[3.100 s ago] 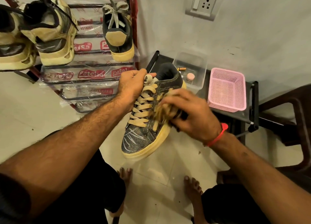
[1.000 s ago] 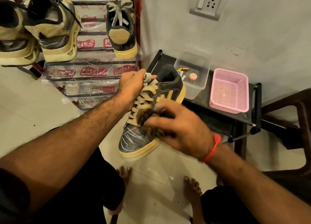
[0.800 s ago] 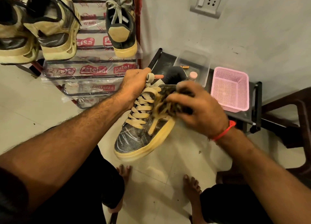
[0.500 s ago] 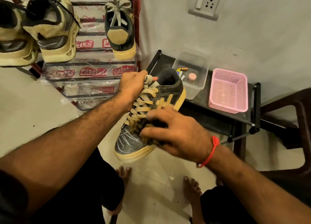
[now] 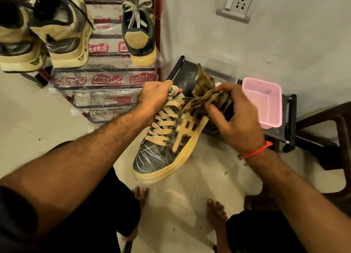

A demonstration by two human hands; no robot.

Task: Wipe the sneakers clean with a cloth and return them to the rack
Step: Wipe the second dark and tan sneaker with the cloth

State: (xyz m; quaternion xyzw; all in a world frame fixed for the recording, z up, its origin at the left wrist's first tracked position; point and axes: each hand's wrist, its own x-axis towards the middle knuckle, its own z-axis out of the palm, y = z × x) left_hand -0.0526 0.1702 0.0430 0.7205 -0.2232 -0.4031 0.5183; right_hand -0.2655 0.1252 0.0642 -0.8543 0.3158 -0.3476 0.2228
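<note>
The right hand grips the bunched cloth at the sneaker's heel end, the left hand's grip closed on its tongue, toe pointing down-left toward the person, rack up-left.

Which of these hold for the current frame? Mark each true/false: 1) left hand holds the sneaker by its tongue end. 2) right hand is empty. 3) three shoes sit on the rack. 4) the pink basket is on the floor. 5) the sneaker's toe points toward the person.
1) The left hand grips the sneaker at its tongue end. True.
2) The right hand is empty. False: it grips the cloth.
3) Three shoes sit on the rack. True.
4) The pink basket is on the floor. False: it rests on a black stand.
5) The sneaker's toe points toward the person. True.
</note>
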